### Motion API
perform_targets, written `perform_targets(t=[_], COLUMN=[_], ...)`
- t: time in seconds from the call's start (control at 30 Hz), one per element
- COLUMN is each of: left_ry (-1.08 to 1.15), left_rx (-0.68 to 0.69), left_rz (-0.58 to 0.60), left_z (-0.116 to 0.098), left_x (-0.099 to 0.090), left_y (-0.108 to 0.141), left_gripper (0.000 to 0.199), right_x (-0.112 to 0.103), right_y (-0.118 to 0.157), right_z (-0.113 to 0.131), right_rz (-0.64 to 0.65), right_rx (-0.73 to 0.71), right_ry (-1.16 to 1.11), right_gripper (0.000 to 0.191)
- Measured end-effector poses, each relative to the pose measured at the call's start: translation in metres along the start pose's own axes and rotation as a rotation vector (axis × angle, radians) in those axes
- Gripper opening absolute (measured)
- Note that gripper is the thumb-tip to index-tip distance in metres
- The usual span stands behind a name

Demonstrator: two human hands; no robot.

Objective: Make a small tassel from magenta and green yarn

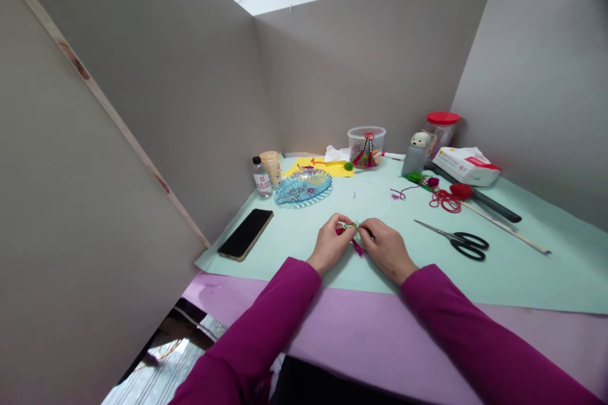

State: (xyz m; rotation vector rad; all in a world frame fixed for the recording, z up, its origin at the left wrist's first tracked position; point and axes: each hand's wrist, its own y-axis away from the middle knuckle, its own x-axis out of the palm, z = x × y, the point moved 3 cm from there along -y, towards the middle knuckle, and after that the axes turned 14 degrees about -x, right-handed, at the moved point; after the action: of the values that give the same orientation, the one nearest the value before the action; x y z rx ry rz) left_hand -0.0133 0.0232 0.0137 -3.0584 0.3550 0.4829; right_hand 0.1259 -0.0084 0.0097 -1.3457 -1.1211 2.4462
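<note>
Both my hands meet near the front of the mint-green paper mat (pixel 498 278). My left hand (pixel 330 243) and my right hand (pixel 387 250) pinch a small knotted piece of green and magenta cord (pixel 352 229) between their fingertips. A magenta tassel end (pixel 357 248) hangs below it. Nearest my right hand lie black-handled scissors (pixel 468 245). Beyond them is a loose tangle of red yarn (pixel 445 200). A black smartphone (pixel 246 234) lies to the left of my left hand.
A blue glass dish (pixel 303 186) and a clear tub holding a tassel ornament (pixel 366 150) stand farther back, near yellow paper (pixel 339 169). A tissue pack (pixel 466 166), red-lidded jar (pixel 441 126) and dark rod (pixel 479 197) sit back right. Grey partitions (pixel 361 76) wall the table.
</note>
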Motion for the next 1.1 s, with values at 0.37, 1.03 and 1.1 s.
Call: perform_targets(t=[0.37,1.03,1.1], left_ry=[0.069,0.100,0.114], left_rx=[-0.038,-0.120,-0.121], left_rz=[0.011,0.048,0.060], left_z=[-0.0013,-0.0027,-0.0032], left_x=[0.0007,0.0001,0.0002], left_y=[-0.0010,0.0018,0.0015], left_gripper=[0.014,0.011,0.013], right_x=[-0.0009,-0.0020,-0.0027], right_y=[-0.0005,-0.0006,-0.0010], right_z=[0.0045,0.0021,0.0026], right_rz=[0.022,0.038,0.037], right_rx=[-0.030,-0.009,-0.005], right_ry=[-0.066,-0.022,-0.035], right_gripper=[0.022,0.019,0.018])
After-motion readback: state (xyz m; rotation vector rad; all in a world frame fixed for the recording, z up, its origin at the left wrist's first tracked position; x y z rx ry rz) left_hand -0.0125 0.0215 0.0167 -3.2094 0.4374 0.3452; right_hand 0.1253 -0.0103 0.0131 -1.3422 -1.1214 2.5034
